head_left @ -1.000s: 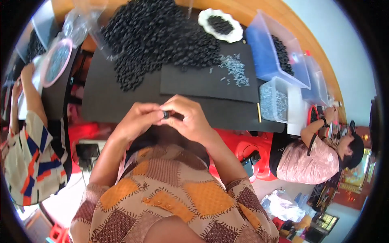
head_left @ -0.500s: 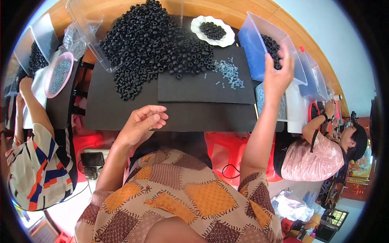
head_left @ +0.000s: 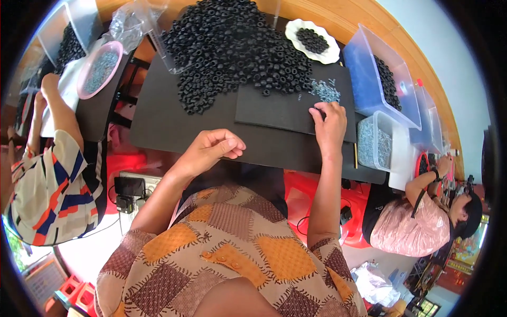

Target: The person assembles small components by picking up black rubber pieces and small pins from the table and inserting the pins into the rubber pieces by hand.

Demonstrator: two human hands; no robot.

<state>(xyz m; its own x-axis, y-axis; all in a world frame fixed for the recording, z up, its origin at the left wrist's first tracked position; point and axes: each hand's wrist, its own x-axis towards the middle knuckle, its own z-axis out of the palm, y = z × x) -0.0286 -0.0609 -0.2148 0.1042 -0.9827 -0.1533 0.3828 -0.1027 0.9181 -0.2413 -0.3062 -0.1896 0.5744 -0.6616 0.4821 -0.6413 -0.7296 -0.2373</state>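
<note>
Black pad [head_left: 266, 112]: overhung now by the right hand [head_left: 331, 128], fingers bent; whether anything is pinched can't be told.
Left hand [head_left: 212, 151]: held loosely curled, inside hidden.
Pale-blue pieces [head_left: 325, 91]: scattered just beside the right fingertips, seemingly for easy access.
Black rings [head_left: 227, 50]: heaped beyond, apparently kept reachable.

Black rings [head_left: 227, 47]: small, squat, many showing open centres; loose in big heap on far part of desk [head_left: 158, 121], tipped every way, near right edge spilling onto flat black board [head_left: 269, 108]. More rings in scalloped white dish [head_left: 334, 57]. Pale bits [head_left: 326, 92]: tiny, slender, blue-grey, scattered at mixed angles on board's far right part, right hand [head_left: 331, 124] just beside; contact unclear. More bits in clear tub [head_left: 376, 168].
</note>
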